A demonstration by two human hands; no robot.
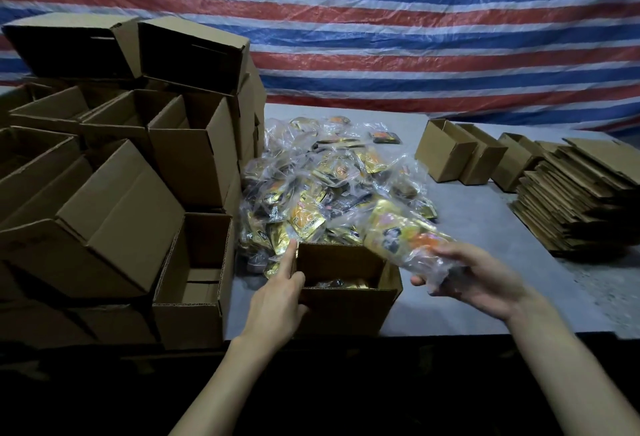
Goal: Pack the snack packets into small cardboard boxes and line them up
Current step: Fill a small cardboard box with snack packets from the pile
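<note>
A small open cardboard box [346,311] stands at the table's near edge with some packets inside. My left hand [277,300] holds its left wall, thumb over the rim and forefinger pointing up toward the pile. My right hand [474,279] grips a clear bag of gold and orange snack packets [398,234] that slants over the box's right corner. Behind the box lies a heap of bagged snack packets [322,186].
Stacks of open cardboard boxes [138,176] fill the left side. Three small boxes [464,158] stand in a row at the back right, beside a pile of flat box blanks [581,200]. A striped tarp [415,37] hangs behind the grey table [467,214].
</note>
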